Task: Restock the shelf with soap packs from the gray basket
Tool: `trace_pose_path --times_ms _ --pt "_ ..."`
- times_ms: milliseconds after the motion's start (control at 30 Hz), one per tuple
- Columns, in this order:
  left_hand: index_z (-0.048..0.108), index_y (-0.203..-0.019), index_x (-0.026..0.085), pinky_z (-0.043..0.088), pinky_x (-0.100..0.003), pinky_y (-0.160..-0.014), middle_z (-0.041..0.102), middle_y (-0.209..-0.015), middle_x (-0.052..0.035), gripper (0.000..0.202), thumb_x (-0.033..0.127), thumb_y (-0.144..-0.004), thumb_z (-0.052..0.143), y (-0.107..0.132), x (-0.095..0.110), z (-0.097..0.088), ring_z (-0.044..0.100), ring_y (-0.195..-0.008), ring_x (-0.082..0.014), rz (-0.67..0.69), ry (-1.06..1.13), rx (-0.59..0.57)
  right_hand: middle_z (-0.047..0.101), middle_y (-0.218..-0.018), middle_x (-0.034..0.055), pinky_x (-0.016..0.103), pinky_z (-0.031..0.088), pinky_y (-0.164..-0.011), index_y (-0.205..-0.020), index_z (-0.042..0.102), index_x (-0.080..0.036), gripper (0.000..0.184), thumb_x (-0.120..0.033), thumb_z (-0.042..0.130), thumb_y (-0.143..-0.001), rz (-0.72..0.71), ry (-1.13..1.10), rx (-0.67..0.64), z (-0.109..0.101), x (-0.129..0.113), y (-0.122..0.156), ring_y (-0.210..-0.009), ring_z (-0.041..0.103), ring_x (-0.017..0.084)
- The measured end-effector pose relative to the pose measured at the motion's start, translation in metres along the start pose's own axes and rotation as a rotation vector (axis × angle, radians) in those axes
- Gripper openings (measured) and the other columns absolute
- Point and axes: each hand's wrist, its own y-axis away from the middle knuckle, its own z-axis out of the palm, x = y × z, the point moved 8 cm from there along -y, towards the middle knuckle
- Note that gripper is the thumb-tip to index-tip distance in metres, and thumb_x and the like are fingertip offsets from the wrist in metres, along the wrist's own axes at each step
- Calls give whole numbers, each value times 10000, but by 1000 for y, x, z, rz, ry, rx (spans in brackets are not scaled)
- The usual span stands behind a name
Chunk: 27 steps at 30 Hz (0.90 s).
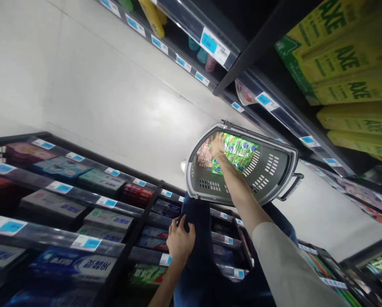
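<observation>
A grey shopping basket (270, 170) stands on the pale floor between two shelf rows. Inside it lie green packets (240, 150) and a pinkish pack (203, 155). My right hand (217, 145), on a beige-sleeved arm, reaches into the basket and rests on the green packets. Its fingers point away from me and are hidden, so I cannot tell whether it grips anything. My left hand (179, 238) lies on my knee in blue jeans (197, 213), fingers loosely spread, holding nothing.
Dark shelves (82, 200) with boxed toothpaste and blue price tags fill the left. The opposite shelf (274, 106) holds bottles and yellow AXE cartons (344, 55). The pale floor aisle (97, 85) runs between them.
</observation>
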Motion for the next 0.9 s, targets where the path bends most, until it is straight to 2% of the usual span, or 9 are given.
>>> trace_pose_path --times_ms 200,300,367,467,567,700,800,900 --pt "699 -1292 176 562 -362 -879 644 -1294 -136 380 261 -958 538 -1 2 -5 652 -1139 -293 11 -18 10 535 -1423 247 652 322 -1142 -1386 513 -94 532 -231 526 -872 -21 37 2 6 0 -10 -1379 412 410" --pt "698 -1296 177 560 -374 -878 644 -1298 -135 385 264 -963 526 -3 4 -6 649 -1148 -303 1 -19 -2 512 -1453 243 650 306 -1141 -1406 499 -115 560 -219 563 -859 -48 66 14 8 -1 -6 -1378 402 411" --pt "698 -1298 175 560 -379 -873 645 -1297 -138 388 266 -965 521 -3 5 -5 649 -1146 -307 -10 -22 -16 479 -1473 259 639 286 -1152 -1417 477 -97 618 -272 629 -845 -47 57 19 9 -4 7 -1376 392 414" --pt "692 -1307 166 561 -387 -851 647 -1300 -139 400 273 -967 510 -2 9 -3 651 -1136 -313 -13 -37 -31 429 -1487 281 587 306 -1141 -1429 437 -72 772 -451 710 -814 11 -8 50 4 -8 45 -1344 409 407" --pt "691 -1306 161 558 -389 -837 646 -1307 -139 407 292 -969 503 1 14 -1 649 -1128 -317 -16 -51 -32 404 -1492 245 524 338 -1112 -1461 382 -125 902 -591 729 -772 154 -110 159 -9 -1 98 -1339 408 376" --pt "690 -1303 176 554 -392 -817 640 -1318 -141 413 319 -967 499 5 18 4 646 -1119 -323 -20 -70 -21 433 -1443 211 494 368 -1079 -1460 336 -173 949 -628 739 -732 501 -220 252 -11 40 154 -1330 415 359" --pt "690 -1301 190 552 -394 -803 642 -1319 -132 413 328 -966 491 7 19 6 649 -1109 -324 -15 -78 -4 445 -1422 228 508 388 -1050 -1431 361 -159 912 -586 748 -724 710 -264 222 3 73 168 -1300 442 376" --pt "700 -1286 194 549 -393 -801 652 -1301 -124 406 331 -959 500 8 20 7 654 -1094 -323 -13 -94 15 449 -1424 234 525 383 -1062 -1432 384 -150 919 -574 766 -712 774 -272 191 13 93 162 -1303 445 390"
